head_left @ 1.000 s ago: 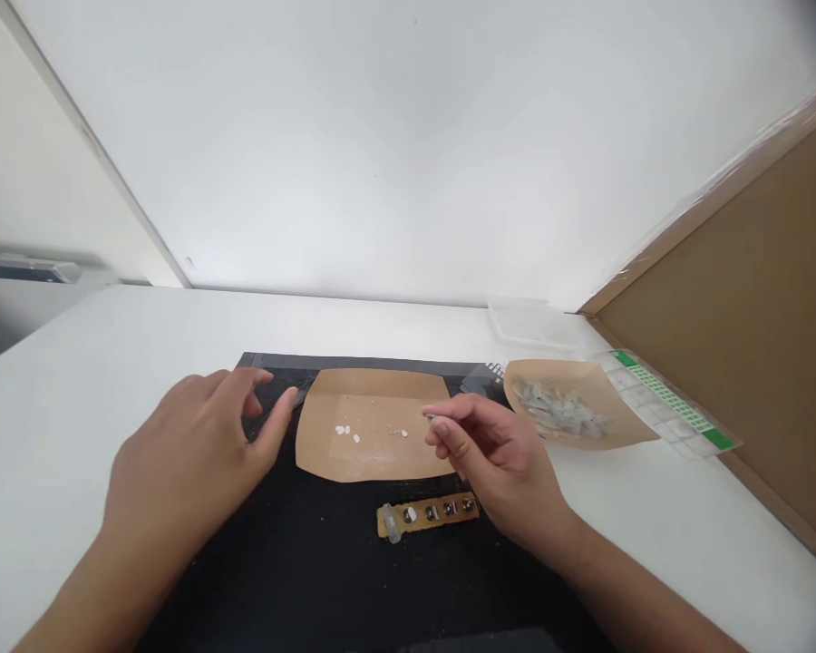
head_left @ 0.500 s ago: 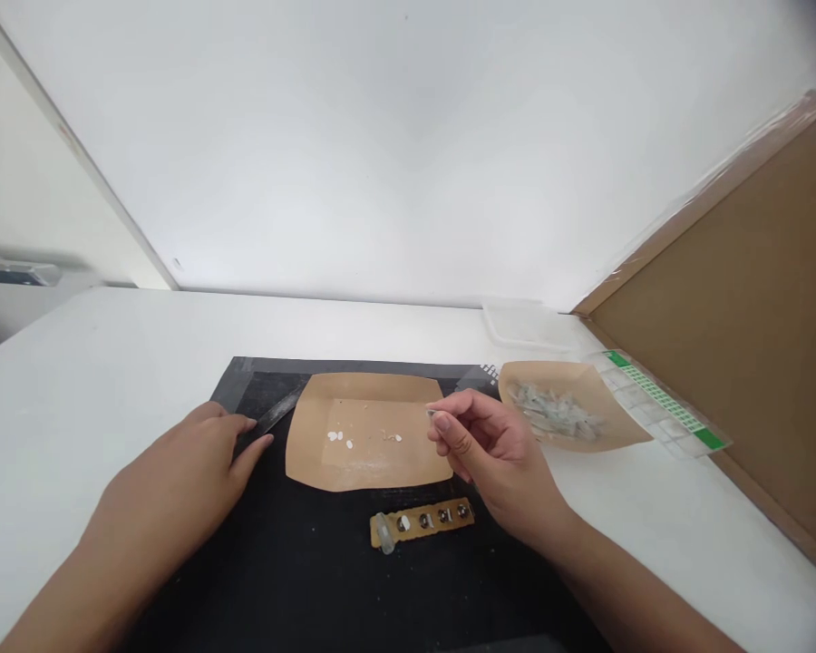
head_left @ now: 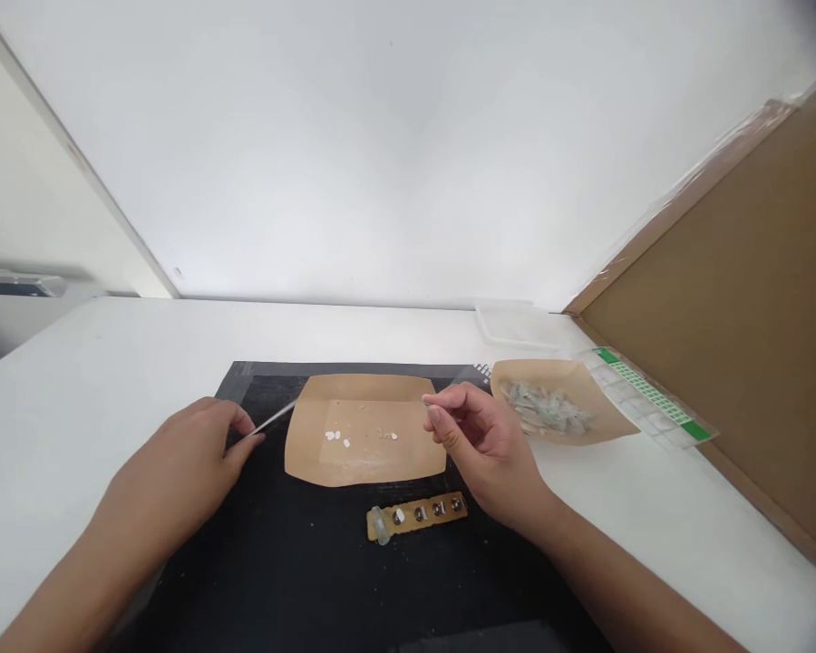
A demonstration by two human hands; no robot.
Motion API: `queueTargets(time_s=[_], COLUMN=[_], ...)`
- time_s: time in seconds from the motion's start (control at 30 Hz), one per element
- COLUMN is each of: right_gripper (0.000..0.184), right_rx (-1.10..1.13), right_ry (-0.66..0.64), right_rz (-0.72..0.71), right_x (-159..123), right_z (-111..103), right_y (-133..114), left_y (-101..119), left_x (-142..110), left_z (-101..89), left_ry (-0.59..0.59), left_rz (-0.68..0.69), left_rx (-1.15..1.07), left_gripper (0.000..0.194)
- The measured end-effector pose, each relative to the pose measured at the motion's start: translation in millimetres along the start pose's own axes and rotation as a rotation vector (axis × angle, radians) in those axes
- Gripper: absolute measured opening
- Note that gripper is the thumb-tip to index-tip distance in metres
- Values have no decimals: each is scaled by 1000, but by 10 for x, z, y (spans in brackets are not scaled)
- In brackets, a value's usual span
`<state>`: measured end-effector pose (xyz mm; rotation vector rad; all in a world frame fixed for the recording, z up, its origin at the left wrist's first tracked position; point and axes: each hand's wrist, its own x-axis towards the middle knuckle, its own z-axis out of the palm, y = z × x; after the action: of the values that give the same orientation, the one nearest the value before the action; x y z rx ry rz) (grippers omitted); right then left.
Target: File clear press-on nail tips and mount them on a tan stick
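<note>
Between thumb and forefinger, my left hand (head_left: 183, 458) pinches a thin flat metal strip (head_left: 274, 417), seen nearly edge-on, its far end at the left rim of a brown paper tray (head_left: 364, 464). Several small white pieces (head_left: 332, 435) and crumbs lie in that tray. My right hand (head_left: 486, 449) is closed in a pinch above the tray's right rim; whatever is at its fingertips is too small to name. Below sits a yellowish strip with round metal studs (head_left: 442, 510), with a translucent tube-like piece (head_left: 380, 526) across its left end.
A black mat (head_left: 299, 562) covers the middle of the white table (head_left: 136, 349). To the right, a second brown tray (head_left: 605, 422) holds translucent pieces (head_left: 548, 408). Beside it lies a clear compartment box (head_left: 653, 394) with a green label. A clear lid (head_left: 517, 326) is behind; a cardboard panel (head_left: 741, 299) stands at right.
My left hand has closed on the metal strip and lifted it from the mat, turning it edge-on. My right hand stays pinched, shifting slightly. The view has moved a little.
</note>
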<state>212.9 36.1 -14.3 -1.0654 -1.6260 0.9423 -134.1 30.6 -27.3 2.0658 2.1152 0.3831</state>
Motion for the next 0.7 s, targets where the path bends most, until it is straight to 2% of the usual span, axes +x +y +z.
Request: queueTargets(time_s=[0.13, 0.23, 0.27, 0.37, 0.47, 0.57, 0.7], right_gripper=[16, 14, 13, 8, 6, 7, 13], right_rx=[-120, -210, -244, -356, -419, -443, -584], right_ry=[-54, -112, -115, -108, -84, -38, 20], right_rz=[-54, -77, -92, -186, -350, -472, -538], right_x=[-8, -20, -24, -34, -44, -52, -47], right_z=[5, 41, 59, 120, 177, 224, 278], right_y=[-16, -62, -81, -133, -165, -163, -135], left_y=[142, 337, 419, 683, 902, 1031, 1093], left_x=[-19, -63, -88, -188, -280, -328, -360], left_z=[-141, -204, -208, -182, -127, -65, -4], left_ry=[72, 232, 232, 143, -18, -159, -186], left_rz=[-69, -28, 22, 241, 389, 397, 337], left_rx=[-1, -67, -145, -337, -493, -572, -630], left_gripper=[28, 29, 29, 28, 27, 31, 38])
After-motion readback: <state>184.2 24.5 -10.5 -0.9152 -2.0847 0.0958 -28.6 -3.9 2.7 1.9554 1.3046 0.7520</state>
